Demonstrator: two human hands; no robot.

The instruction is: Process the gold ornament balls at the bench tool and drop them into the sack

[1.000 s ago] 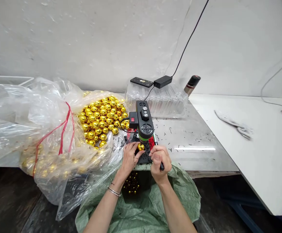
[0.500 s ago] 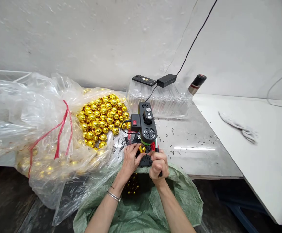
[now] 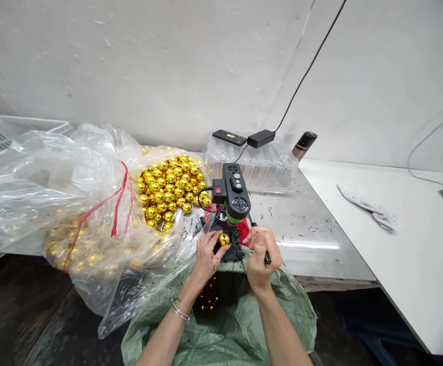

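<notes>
My left hand (image 3: pixel 206 256) holds a shiny gold ball (image 3: pixel 224 239) between thumb and fingers, over the dark base in front of a small bench machine (image 3: pixel 236 190). This machine has a black housing with round vents, a green band underneath and a red switch at its left. My right hand (image 3: pixel 262 256) is wrapped round the black-ended lever handle (image 3: pixel 267 258) at the machine's right side. Below both hands gapes a green woven sack (image 3: pixel 295 300), with several small gold balls (image 3: pixel 208 300) inside. A heap of gold balls (image 3: pixel 168 188) lies to the left.
A clear plastic bag (image 3: pixel 102 162) with red string spreads over the left side. Behind the machine stand clear plastic trays (image 3: pixel 252 165) bearing a power adapter (image 3: pixel 261 138) and a black remote-like object (image 3: pixel 229 136). A flask (image 3: pixel 304 144) and a glove (image 3: pixel 370 208) are rightward. Black bits litter the metal tabletop (image 3: pixel 308 254).
The gold ball has come nearer to me, out from beneath the machine's head, with my left hand. My right hand and the lever handle have swung to the right. The camera view has shifted slightly.
</notes>
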